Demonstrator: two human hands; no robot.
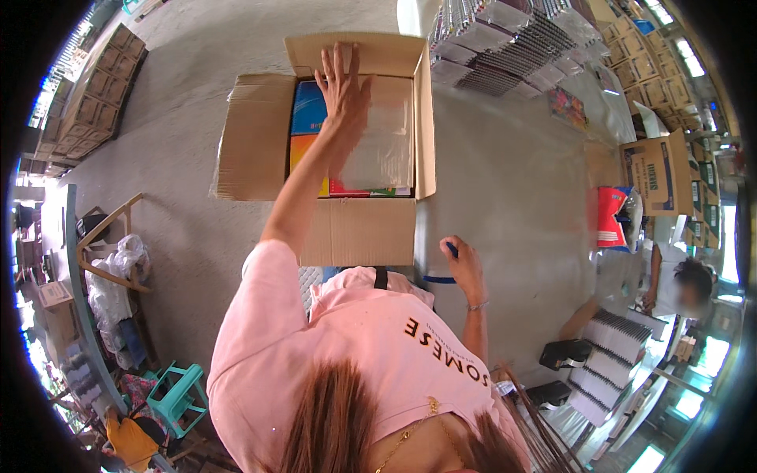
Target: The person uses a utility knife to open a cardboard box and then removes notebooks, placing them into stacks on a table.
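Note:
A cardboard box (424, 134) stands before me with its flaps folded outward. Inside it lie books with a blue cover (308, 109) and orange, yellow and red ones showing at the edges. A brown sheet with a glossy sheen (386, 134) covers much of them. My left hand (343, 88) lies over the box's far part, fingers spread and stretched toward the far flap (303, 51). To the right of the near flap (359, 229), my right hand (467, 270) is closed round a small dark blue object (451, 250), its kind unclear. A blue strip (439, 279) shows beside that hand.
Stacks of spiral-bound books (512, 47) stand at the far right. Right of the box are a red and blue package (615, 218) and a printed carton (656, 175). A co-worker (670, 276) is near more spiral-bound books (607, 366). A green stool (180, 398) stands lower left.

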